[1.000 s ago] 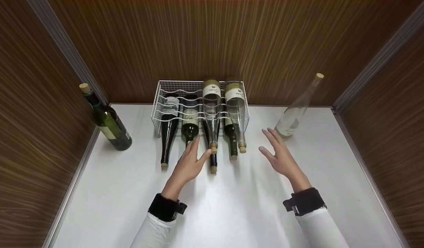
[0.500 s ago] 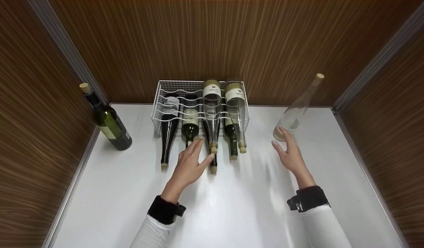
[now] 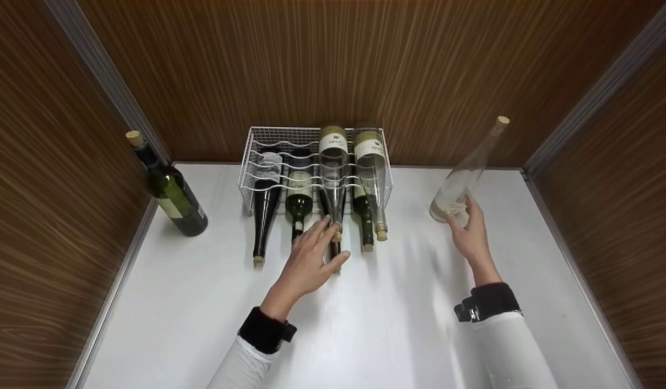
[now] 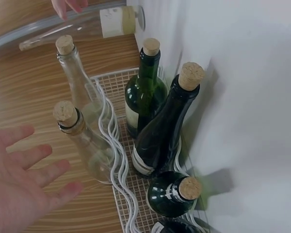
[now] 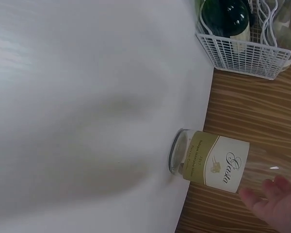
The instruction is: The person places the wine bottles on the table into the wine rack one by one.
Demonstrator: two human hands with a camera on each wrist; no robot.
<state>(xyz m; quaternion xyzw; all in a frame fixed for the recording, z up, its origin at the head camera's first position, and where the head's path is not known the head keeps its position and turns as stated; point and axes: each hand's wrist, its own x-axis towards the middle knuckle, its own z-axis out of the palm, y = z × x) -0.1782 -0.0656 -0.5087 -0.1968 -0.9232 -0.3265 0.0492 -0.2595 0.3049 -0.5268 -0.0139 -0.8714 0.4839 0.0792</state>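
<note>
My right hand [image 3: 471,237] is at the lower side of a clear corked wine bottle [image 3: 463,181] standing upright at the right; thumb and fingers are spread on either side of its label. In the right wrist view the fingertips [image 5: 250,196] lie right at the label's edge. My left hand [image 3: 308,262], fingers extended and apart, hovers over bottle necks jutting from a white wire wine rack [image 3: 281,131]. Two clear bottles [image 3: 333,167] lie on its wavy upper wires. Dark and green bottles [image 3: 265,202] lie beneath; my left hand partly hides some necks.
A green corked wine bottle [image 3: 176,197] stands upright on the left of the white table [image 3: 360,335]. Wood-grain panels [image 3: 333,65] close in the back and both sides, with the rack close to the back panel.
My right hand has moved right to the standing clear bottle, its thumb and fingers now at the label. My left hand has shifted slightly right over the necks. The bottles stay in place.
</note>
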